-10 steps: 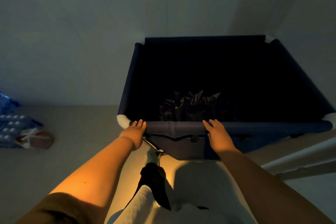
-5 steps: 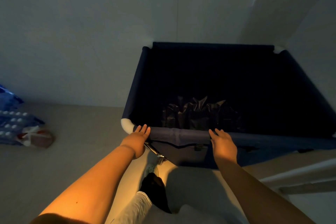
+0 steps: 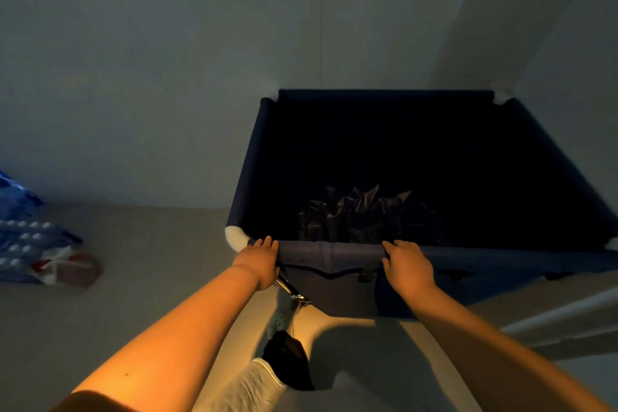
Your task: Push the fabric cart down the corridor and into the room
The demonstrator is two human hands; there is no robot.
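Observation:
A dark navy fabric cart (image 3: 254,160) with white corner joints fills the middle and right of the view, its far edge against a pale wall. A crumpled black plastic bag (image 3: 361,214) lies in its bottom. My left hand (image 3: 259,261) rests on the near rail beside the white near-left corner, fingers curled over the fabric. My right hand (image 3: 406,264) grips the same rail about a forearm's length to the right. Both arms are stretched forward.
A pale wall (image 3: 167,60) stands right behind the cart, meeting a second wall (image 3: 568,43) on the right. Blue shrink-wrapped bottle packs (image 3: 23,241) and a small tied bag (image 3: 67,269) lie on the floor at left. A white door edge or frame (image 3: 551,321) runs low right.
The cart sits lower and further right in the view. Both hands have stayed on the near rail, their fingers now curled further over it.

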